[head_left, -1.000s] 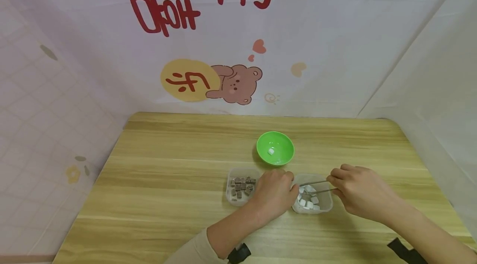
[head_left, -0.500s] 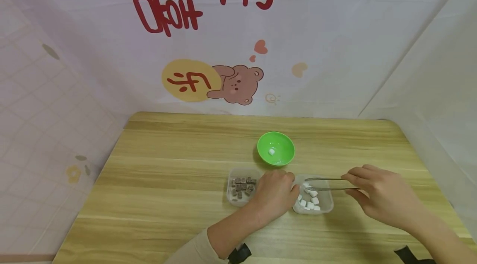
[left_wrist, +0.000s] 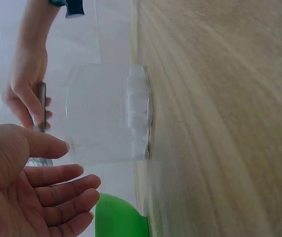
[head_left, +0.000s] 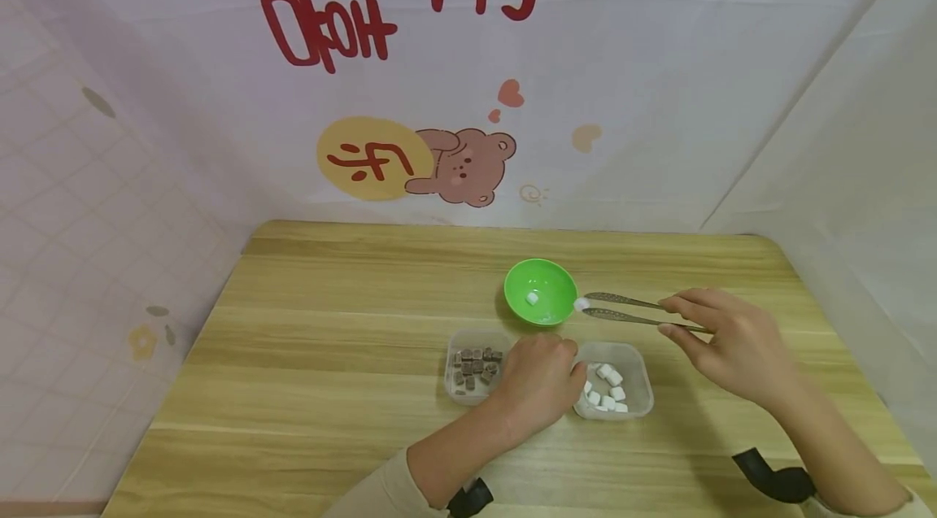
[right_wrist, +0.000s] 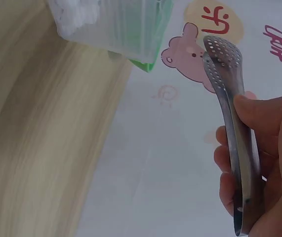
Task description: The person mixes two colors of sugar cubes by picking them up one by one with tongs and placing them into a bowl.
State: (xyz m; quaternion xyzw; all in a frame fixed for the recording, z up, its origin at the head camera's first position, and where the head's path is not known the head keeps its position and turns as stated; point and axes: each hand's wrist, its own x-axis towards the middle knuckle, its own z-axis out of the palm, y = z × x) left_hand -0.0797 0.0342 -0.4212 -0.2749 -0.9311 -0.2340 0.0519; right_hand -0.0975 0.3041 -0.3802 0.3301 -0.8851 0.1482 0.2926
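At the left, your clear box [head_left: 449, 378] of brown cubes [head_left: 477, 367] sits where it was half a second ago. Next comes your left hand [head_left: 540, 376], just as unmoved, between the two boxes; the left wrist view shows its fingers loosely bent, a gap between thumb and fingertips, the thumb at the second box's rim, and I can't tell whether it touches. Beyond it, on the far side, the green bowl [head_left: 555, 288] has the same lone white cube [head_left: 532, 298] inside.

Now the big change: half a second back your tongs [right_wrist: 244, 148] were over the second box, and here they are farther off, tips at the bowl's right rim, narrowly parted with a carried cube [head_left: 581, 304] between them. Nearer you, the second box [head_left: 638, 388] keeps its remaining white cubes [head_left: 609, 374] on the table [head_left: 329, 355]. Rightmost, your right hand [head_left: 739, 347] grips the tongs, thumb on one arm, fingers round the other.
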